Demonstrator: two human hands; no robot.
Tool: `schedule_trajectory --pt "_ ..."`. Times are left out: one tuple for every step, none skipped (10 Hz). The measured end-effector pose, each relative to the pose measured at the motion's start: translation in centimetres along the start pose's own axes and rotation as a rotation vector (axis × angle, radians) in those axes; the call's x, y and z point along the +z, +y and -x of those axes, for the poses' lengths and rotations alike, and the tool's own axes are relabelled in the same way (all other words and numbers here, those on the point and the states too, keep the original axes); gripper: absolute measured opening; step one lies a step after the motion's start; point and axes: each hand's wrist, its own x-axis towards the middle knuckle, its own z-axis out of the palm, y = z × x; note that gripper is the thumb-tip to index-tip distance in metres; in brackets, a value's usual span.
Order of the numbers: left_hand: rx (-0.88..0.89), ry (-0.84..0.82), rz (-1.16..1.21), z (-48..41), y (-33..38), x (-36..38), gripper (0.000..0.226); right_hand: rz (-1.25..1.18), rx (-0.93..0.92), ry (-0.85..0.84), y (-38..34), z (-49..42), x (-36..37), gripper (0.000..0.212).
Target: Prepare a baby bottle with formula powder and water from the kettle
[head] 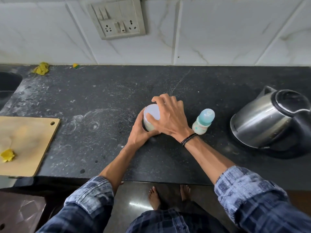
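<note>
A small round formula container (148,125) with a white translucent lid (152,111) stands in the middle of the black counter (101,101). My left hand (140,133) wraps around its body from the near left. My right hand (170,115) lies over the lid, fingers spread around its rim. Just to the right stands the baby bottle (202,122), upright, with a teal cap and a pale body, untouched. The steel kettle (271,120) with a black lid and handle sits at the far right, lid closed.
A wooden cutting board (28,145) with a yellow lump lies at the left front edge. A dark sink (8,83) is at the far left. Yellow scraps (41,68) lie by the tiled wall. A switch and socket panel (117,19) hangs above.
</note>
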Motion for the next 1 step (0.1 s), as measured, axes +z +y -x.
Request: schedule_trajectory --pt "0.010 -0.013 0.085 0.77 0.27 0.01 0.118 -0.091 0.116 0.162 1.70 0.93 -2.90 0.042"
